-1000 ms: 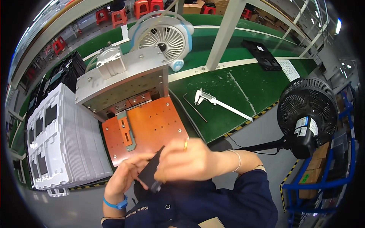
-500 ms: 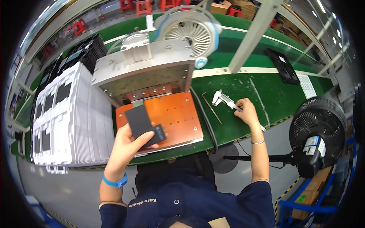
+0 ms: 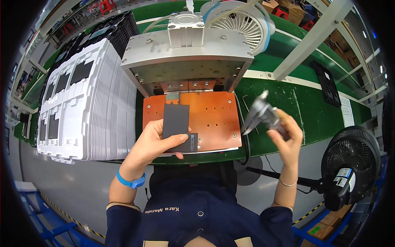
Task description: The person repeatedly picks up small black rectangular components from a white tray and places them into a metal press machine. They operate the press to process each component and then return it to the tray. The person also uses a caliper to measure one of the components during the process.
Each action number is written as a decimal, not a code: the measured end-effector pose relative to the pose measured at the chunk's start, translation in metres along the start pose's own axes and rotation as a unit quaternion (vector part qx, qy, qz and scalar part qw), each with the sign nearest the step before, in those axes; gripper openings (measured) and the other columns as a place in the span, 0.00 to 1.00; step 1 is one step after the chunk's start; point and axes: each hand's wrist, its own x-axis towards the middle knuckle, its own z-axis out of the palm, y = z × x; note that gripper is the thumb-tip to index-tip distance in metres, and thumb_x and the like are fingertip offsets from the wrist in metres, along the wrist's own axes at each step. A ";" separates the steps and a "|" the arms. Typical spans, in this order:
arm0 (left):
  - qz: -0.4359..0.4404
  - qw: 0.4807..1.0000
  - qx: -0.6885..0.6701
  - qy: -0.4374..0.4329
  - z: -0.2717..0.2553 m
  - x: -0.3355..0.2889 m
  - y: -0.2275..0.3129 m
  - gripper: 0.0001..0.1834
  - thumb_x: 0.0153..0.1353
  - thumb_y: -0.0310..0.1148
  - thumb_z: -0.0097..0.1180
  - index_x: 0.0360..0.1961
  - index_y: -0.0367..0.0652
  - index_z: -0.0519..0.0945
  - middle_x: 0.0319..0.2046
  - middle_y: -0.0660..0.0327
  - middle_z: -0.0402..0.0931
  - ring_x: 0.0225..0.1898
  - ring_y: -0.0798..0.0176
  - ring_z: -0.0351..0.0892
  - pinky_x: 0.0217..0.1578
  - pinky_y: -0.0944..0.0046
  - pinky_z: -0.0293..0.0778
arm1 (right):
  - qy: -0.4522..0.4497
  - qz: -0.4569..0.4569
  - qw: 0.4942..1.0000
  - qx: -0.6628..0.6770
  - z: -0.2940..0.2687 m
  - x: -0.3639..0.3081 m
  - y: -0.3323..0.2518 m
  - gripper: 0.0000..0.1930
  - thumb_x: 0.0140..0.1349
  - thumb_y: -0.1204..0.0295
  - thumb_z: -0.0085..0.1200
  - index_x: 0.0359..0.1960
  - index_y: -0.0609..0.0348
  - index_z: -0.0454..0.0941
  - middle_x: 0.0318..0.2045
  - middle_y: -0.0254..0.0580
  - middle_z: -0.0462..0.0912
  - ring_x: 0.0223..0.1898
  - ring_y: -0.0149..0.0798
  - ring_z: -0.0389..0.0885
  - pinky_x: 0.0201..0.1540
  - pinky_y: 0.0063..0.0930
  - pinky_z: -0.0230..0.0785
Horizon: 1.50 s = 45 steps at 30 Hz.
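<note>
My left hand (image 3: 162, 142) grips a flat, dark grey L-shaped battery (image 3: 176, 119), thumb on its face and fingers underneath. The battery is over the front left of the orange plate (image 3: 214, 111) of a metal press fixture (image 3: 187, 59). A greenish tab shows at its upper end. To the right, my right hand (image 3: 290, 133) is closed round a caliper (image 3: 263, 113), raised above the green bench with its jaws toward the fixture. The caliper is blurred by motion.
Stacked white trays (image 3: 103, 103) with dark L-shaped pieces stand left of the fixture, with black trays (image 3: 117, 31) behind. A white fan (image 3: 242, 33) stands behind the fixture. An L-shaped hex key (image 3: 246, 103) and a cable (image 3: 248, 144) lie beside it. A black fan (image 3: 349, 160) is at right.
My right hand has lifted the caliper off the bench and brought it nearer the fixture. The battery in my left hand is now more upright in view. The view itself has shifted.
</note>
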 end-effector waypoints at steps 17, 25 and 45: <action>-0.002 1.000 0.001 -0.024 -0.003 0.002 0.002 0.14 0.62 0.27 0.60 0.47 0.31 0.79 0.40 0.53 0.82 0.36 0.65 0.85 0.24 0.69 0.82 | -0.077 -0.227 0.964 -0.115 0.053 0.024 -0.025 0.25 0.40 0.66 0.74 0.46 0.50 0.87 0.22 0.31 0.78 0.21 0.30 0.74 0.23 0.23 0.66; -0.004 0.999 -0.003 -0.032 -0.004 0.004 0.002 0.13 0.62 0.26 0.60 0.46 0.31 0.80 0.38 0.54 0.83 0.35 0.65 0.85 0.25 0.70 0.82 | -0.069 -0.239 0.962 -0.113 0.054 0.024 -0.022 0.26 0.40 0.65 0.74 0.46 0.50 0.87 0.22 0.31 0.77 0.21 0.30 0.74 0.22 0.23 0.65; -0.001 1.000 0.003 -0.024 -0.004 0.004 0.002 0.13 0.62 0.26 0.60 0.46 0.30 0.79 0.36 0.53 0.83 0.33 0.66 0.84 0.24 0.71 0.81 | -0.053 -0.286 0.951 -0.104 0.057 0.028 -0.013 0.28 0.37 0.65 0.76 0.45 0.55 0.85 0.25 0.33 0.82 0.21 0.27 0.71 0.21 0.19 0.62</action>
